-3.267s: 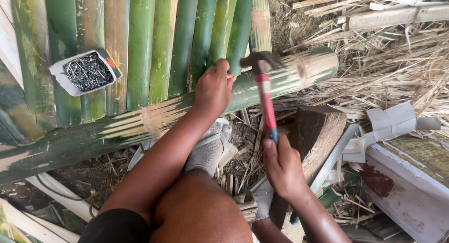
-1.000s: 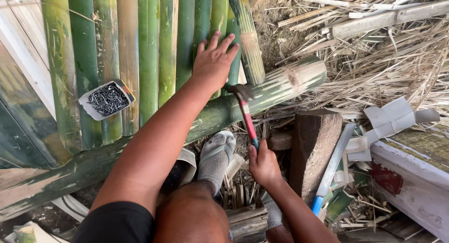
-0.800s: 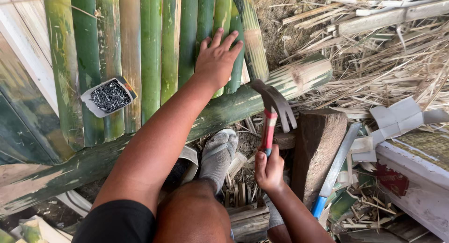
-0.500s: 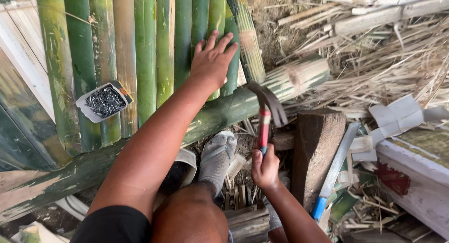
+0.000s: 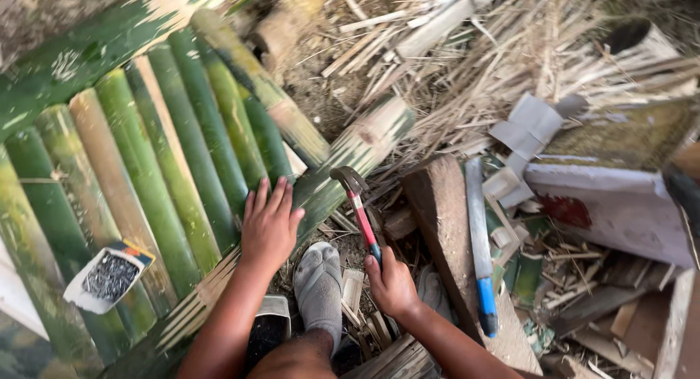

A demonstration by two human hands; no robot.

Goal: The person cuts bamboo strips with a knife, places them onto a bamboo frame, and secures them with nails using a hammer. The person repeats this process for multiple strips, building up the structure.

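Far left, an open box of nails (image 5: 109,277) sits on the bamboo slats (image 5: 171,167), clear of the swing. The left hand (image 5: 268,226) lies flat and open on the slats where they meet the crossing bamboo pole (image 5: 343,164); I'd keep those fingers back from the strike spot. The right hand (image 5: 392,285) has its grip wrapped round the red hammer (image 5: 359,207), head just over the pole. Room's tight rightward: wood block (image 5: 441,226), blue-handled blade (image 5: 477,240).
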